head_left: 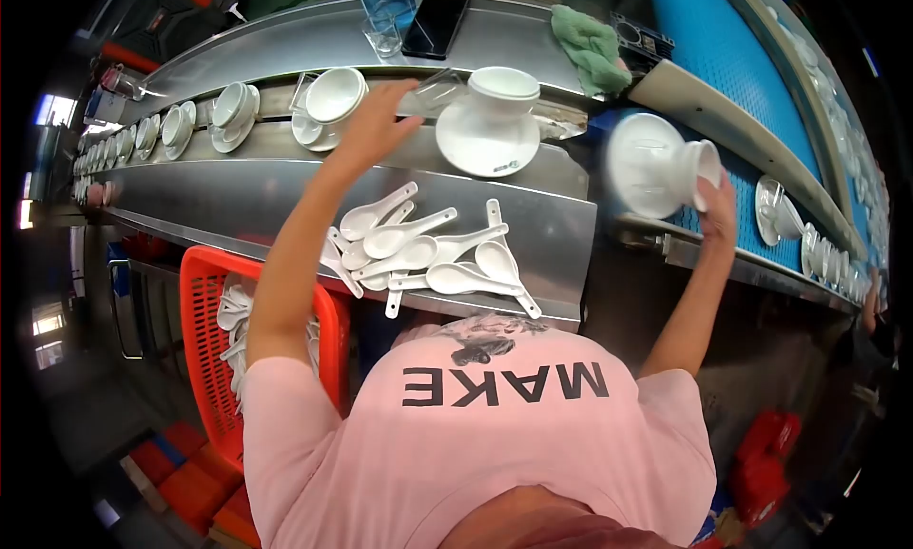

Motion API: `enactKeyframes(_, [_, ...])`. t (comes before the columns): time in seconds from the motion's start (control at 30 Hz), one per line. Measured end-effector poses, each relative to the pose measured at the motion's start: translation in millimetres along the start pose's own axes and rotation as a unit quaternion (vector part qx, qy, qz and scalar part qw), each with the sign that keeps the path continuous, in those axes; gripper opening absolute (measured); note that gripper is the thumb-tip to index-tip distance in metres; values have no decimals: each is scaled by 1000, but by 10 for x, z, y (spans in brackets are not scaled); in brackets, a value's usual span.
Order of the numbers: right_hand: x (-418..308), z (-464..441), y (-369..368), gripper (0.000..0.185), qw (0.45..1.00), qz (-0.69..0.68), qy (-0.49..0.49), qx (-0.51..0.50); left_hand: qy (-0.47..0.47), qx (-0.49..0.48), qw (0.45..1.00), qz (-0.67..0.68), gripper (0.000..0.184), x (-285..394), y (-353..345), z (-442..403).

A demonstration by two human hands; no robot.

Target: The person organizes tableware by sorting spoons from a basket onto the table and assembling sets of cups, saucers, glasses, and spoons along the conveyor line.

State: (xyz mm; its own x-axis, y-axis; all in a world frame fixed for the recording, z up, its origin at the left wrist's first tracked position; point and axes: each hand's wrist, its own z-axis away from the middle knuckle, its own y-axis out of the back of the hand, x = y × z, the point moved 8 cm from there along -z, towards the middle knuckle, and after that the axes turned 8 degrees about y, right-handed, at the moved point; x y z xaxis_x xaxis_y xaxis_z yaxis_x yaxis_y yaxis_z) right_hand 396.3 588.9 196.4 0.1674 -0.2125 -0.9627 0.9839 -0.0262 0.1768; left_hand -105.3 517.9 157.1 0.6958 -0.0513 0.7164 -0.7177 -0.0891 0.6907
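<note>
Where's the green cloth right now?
Top of the head view, right of centre: the green cloth lies on the metal ledge, to the right of the black phone.

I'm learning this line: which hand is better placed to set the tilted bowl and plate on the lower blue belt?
Probably the right hand: it grips the bowl, with the plate next to it, beside the belt. The left hand is farther off, by a glass.

Bearing a heap of white spoons [416, 254] on the near counter [561, 235]. Carrying white bowls [333, 94] and saucers [475, 151] along the strip [404, 149] behind. Supporting a phone [437, 22], a glass [383, 37] and a green cloth [585, 45] on the far steel ledge [514, 30].
</note>
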Motion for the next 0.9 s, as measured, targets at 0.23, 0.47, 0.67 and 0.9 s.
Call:
enactKeyframes(0.23, [-7, -14, -1393, 46, 994, 30, -18, -102, 213, -62, 973, -67, 61, -628, -451, -392])
enactKeyframes(0.47, [65, -90, -1733, 40, 995, 59, 11, -85, 446, -99, 868, 195, 59, -873, -103, 263])
enactKeyframes(0.67, [192, -124, -1823, 41, 991, 54, -36, -119, 293, -132, 944, 77, 37, -607, 341, 639])
enactKeyframes(0.9, [49, -28, -2049, 44, 972, 157, -14, -176, 236, -250, 939, -1, 18, -384, 149, 1073])
